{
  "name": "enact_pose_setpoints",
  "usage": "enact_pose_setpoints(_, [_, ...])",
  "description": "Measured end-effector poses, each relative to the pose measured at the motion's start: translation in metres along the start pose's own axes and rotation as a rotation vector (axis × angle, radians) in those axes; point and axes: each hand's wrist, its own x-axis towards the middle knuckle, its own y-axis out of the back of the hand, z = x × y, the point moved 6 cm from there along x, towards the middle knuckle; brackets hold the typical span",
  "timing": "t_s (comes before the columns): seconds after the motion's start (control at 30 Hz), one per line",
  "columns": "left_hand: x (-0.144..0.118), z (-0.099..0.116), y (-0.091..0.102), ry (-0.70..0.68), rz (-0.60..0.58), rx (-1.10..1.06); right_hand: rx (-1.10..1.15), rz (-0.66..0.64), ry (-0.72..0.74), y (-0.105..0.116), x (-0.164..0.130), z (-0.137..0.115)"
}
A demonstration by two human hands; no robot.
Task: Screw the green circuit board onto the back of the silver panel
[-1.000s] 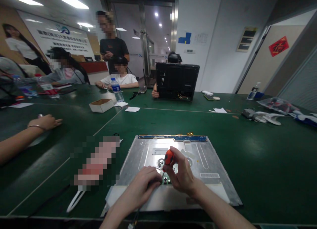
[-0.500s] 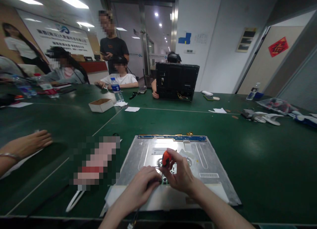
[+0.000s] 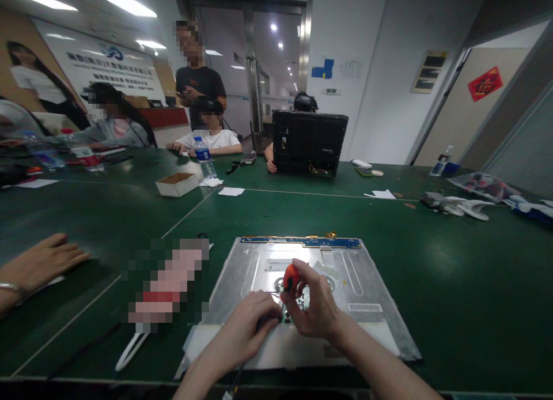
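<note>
A silver LCD display panel lies back-up on the table, with a blue circuit strip along its far edge. My right hand grips a screwdriver by its orange-and-black handle. The screwdriver stands nearly upright, its shaft pointing down to a small green board at the panel's middle, mostly covered by my fingers. My left hand rests on the panel just left of the shaft. Its fingers are curled together at the board; what they pinch is hidden. A thin cable with a white plug hangs below my left wrist.
Another person's hand rests on the green table at left. A blurred pink item lies left of the panel. Farther off are a cardboard box, a water bottle and a black monitor housing held by another person.
The screwdriver handle has turned slightly in my right hand, while my left hand keeps its place. The other person's hand at left has shifted a little.
</note>
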Motion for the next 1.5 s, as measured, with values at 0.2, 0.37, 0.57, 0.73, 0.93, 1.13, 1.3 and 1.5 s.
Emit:
enact_pose_setpoints(0.2, [0.0008,0.0001,-0.0002,0.03,0.009,-0.013,-0.023,0.001,0.009,0.0012,0.0024,-0.0028])
enact_pose_setpoints(0.37, [0.0016,0.001,-0.0004,0.047,-0.008,-0.019,-0.006,-0.04,-0.011,-0.0007,-0.0003,0.0001])
enact_pose_setpoints(0.57, [0.0013,0.002,0.001,0.076,0.0,-0.006,-0.003,-0.03,-0.018,0.0006,0.0004,0.0008])
enact_pose_setpoints(0.73, [0.0008,0.0009,0.0005,0.066,0.018,0.012,-0.027,-0.015,-0.021,0.001,0.0015,0.0013])
enact_pose_setpoints(0.93, [0.0007,0.0007,0.0013,0.06,0.039,0.013,-0.001,-0.032,-0.02,0.0005,0.0015,0.0014])
enact_pose_setpoints(1.13, [0.0011,0.002,0.0017,0.077,0.03,0.029,0.038,-0.049,-0.015,0.0003,-0.0005,0.0019])
enact_pose_setpoints(1.3, [0.0014,0.0008,0.0017,0.081,0.021,0.026,0.028,-0.023,-0.004,0.0001,0.0001,0.0012])
enact_pose_setpoints(1.5, [0.0009,0.0003,0.0013,0.076,0.032,0.011,0.011,-0.024,0.006,0.0004,0.0024,-0.0003])
